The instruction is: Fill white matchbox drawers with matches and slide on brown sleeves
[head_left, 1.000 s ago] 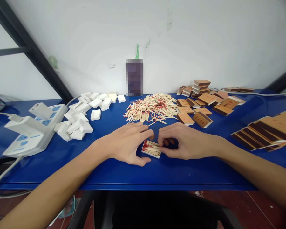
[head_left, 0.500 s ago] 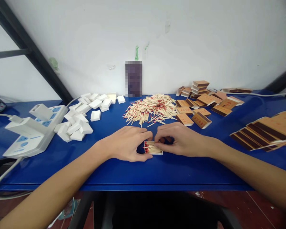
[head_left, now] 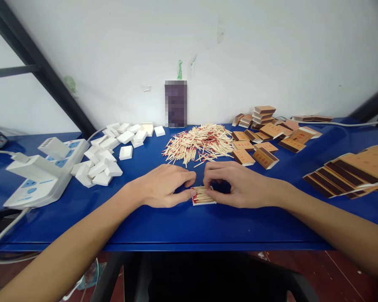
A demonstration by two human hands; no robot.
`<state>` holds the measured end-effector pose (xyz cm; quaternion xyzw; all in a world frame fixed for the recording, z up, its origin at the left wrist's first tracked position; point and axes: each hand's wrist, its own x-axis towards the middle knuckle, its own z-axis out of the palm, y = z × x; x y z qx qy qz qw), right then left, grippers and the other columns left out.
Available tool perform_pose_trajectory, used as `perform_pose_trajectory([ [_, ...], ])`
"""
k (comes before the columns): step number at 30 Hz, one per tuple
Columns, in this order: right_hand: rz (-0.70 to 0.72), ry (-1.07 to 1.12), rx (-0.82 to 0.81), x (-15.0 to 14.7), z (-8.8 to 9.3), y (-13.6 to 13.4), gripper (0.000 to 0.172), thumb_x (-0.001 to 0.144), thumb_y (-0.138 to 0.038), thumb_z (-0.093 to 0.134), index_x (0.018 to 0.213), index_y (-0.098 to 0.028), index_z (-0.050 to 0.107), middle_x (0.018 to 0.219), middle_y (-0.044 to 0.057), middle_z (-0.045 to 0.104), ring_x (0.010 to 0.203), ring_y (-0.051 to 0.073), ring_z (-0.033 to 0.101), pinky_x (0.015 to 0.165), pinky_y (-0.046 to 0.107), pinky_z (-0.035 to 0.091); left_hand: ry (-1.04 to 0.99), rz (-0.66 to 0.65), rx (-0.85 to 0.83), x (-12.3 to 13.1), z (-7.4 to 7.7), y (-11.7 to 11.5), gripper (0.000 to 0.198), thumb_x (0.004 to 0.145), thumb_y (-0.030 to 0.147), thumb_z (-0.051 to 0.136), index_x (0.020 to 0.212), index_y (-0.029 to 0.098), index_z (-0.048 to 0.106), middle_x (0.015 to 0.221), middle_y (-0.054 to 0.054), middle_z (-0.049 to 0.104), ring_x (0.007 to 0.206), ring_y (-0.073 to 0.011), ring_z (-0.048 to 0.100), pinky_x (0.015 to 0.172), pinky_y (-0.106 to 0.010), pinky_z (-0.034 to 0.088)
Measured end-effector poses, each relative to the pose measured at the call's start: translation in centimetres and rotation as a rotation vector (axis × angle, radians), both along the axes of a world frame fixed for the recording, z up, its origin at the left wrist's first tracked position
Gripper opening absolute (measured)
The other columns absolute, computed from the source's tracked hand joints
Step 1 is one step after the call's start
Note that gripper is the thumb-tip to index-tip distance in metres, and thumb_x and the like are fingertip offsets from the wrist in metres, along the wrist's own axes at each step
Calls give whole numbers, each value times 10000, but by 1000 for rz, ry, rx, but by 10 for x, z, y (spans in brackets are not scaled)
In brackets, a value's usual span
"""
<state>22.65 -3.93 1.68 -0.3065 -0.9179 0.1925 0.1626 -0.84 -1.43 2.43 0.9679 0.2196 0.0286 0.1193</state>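
Observation:
A small white matchbox tray (head_left: 204,204) lies on the blue table in front of me, filled with red-headed matches (head_left: 203,195). At its left end, the thumb of my left hand (head_left: 164,184) touches the match heads; the index finger is bent and stands apart from the thumb. My right hand (head_left: 236,183) reaches over the right end, thumb and index fingertips closed on the matches there. Its fingers hide part of the tray's far right side. Just beyond my hands lies a loose heap of matches (head_left: 201,142).
White trays (head_left: 103,157) are piled at the left, beside a power strip (head_left: 55,178) with plugs and cables. Brown matchbox sleeves (head_left: 267,132) lie scattered at the back right, and flattened-looking stacked sleeves (head_left: 349,172) at the far right. A blurred dark rectangle (head_left: 176,105) stands against the wall.
My left index finger has lifted away from the tray's far side, and the left thumb has moved onto the match heads. My right hand stays at the right end.

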Motion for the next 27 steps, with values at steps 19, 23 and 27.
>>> perform_pose_trajectory([
  [19,18,44,-96,-2,-5,1,119,927,-275,548,862,-192,602,808,7,617,703,133,522,676,275,395,22,16,86,6,-7,-2,365,1043,369,298,912,176,579,830,-31,640,761,-174,608,687,-289,400],
  [23,4,40,-123,-3,-5,1,165,929,-330,563,842,-193,592,775,-5,595,672,127,499,647,271,388,16,9,58,5,-7,-2,257,994,355,404,913,185,579,831,-26,638,764,-181,609,698,-291,414],
  [27,3,45,-123,-3,-6,2,141,933,-304,556,855,-193,595,784,-8,597,682,123,505,650,265,386,5,10,40,4,-6,-3,161,925,320,498,905,187,585,845,-24,641,776,-185,612,697,-294,421],
])
